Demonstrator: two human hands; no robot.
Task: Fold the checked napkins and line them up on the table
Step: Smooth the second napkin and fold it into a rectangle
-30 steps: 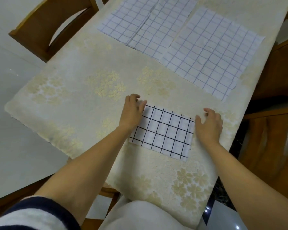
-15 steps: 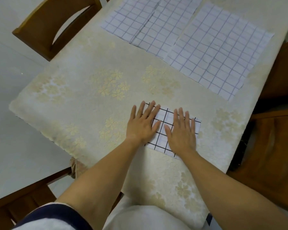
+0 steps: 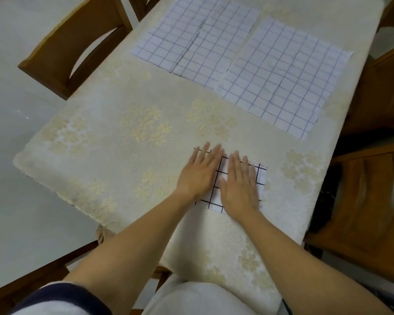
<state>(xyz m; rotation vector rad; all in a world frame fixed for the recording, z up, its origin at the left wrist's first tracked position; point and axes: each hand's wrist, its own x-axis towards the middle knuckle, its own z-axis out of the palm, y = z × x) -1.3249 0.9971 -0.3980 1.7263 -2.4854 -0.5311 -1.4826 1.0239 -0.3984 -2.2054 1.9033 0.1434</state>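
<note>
The left hand [image 3: 198,173] and right hand [image 3: 239,189] lie flat, fingers straight, gripping nothing, pressing the folded napkin [image 3: 261,178] at the table's [image 3: 123,137] near right side. 2 unfolded napkins [image 3: 196,35] [image 3: 282,76] lie at the table's far end.

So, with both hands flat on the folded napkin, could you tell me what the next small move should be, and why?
Probably lift both hands and reach for the nearer unfolded napkin. The left hand and right hand lie flat, fingers straight, on the folded napkin, which looks pressed flat, while the other unfolded napkin also waits farther up the table.
</note>
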